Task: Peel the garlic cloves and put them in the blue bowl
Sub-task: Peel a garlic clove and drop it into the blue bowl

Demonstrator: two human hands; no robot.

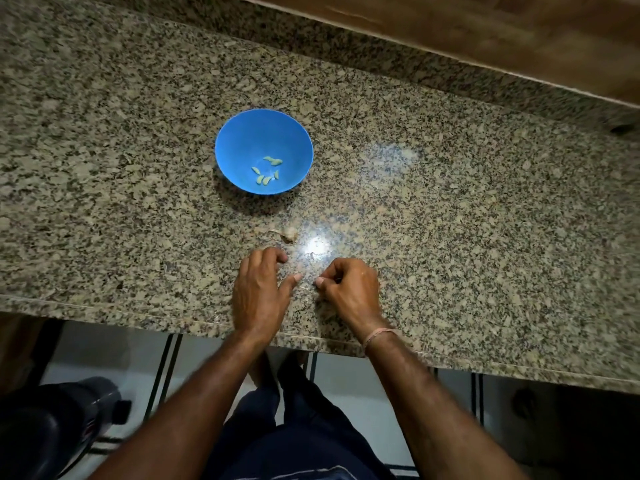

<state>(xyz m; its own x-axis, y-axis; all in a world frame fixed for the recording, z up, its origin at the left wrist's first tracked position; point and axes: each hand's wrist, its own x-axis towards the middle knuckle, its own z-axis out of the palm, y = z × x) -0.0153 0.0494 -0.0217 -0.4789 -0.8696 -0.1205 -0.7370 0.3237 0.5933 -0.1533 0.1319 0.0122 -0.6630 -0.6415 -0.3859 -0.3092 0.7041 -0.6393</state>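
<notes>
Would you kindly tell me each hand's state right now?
Left hand: open, fingers resting on the countertop.
Right hand: fingers curled; holding anything cannot be told.

Readable text: none in this view.
Blue bowl: plain blue wall, no mark or number to read.
Granite counter: speckled stone only, no lettering.
Dark object at the lower left: too dark and blurred to read anything on it.
</notes>
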